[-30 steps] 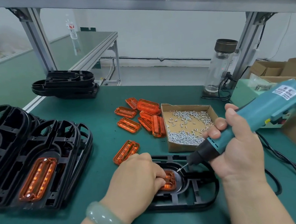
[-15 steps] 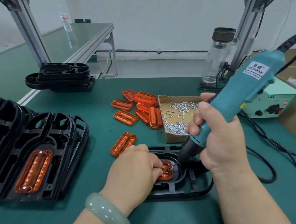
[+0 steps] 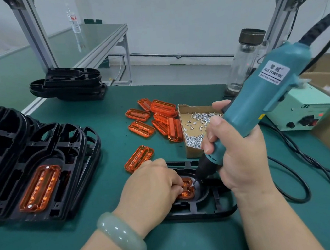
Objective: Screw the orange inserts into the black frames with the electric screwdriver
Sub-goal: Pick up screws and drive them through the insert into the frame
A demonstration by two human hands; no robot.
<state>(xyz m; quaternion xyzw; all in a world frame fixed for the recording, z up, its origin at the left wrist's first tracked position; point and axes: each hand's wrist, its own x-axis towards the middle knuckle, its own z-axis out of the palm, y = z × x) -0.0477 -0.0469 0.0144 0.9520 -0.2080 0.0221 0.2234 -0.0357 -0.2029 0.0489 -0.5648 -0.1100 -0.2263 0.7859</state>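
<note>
One screw [image 3: 192,184] rides the bit tip at the right end of the orange insert [image 3: 187,191]. The insert sits in the recess of the black frame [image 3: 208,210], which lies flat on the surface [image 3: 108,215].

Grip check: the left hand [image 3: 152,186] covers the frame's left half, fingers curled down and pinning the insert. The right hand [image 3: 239,154], over the frame's right side, is wrapped tight round the electric screwdriver [image 3: 259,103]. Tool leans right, not plumb.

Risks, my read:
- Leaning bit: the screw could start crooked, then cross-thread or cam out. Can't tell if it is in its hole.
- Left fingertips [image 3: 178,185] sit just beside the bit, so a slip lands on them.
- The insert is mostly hidden under the hand, so its seating is unverified. If the hold eases, it may shift.
- Over-torque may crack the orange plastic.
- The cable [image 3: 319,27] runs off the tool's top end, and drag could pull the bit off line.
- The screw box [image 3: 192,154] is just beyond the frame, near the right hand. A knock spills it.

Loose inserts [image 3: 162,107] lie beyond the frame. Finished frames [image 3: 61,147] are left of it, well apart, no concern.
</note>
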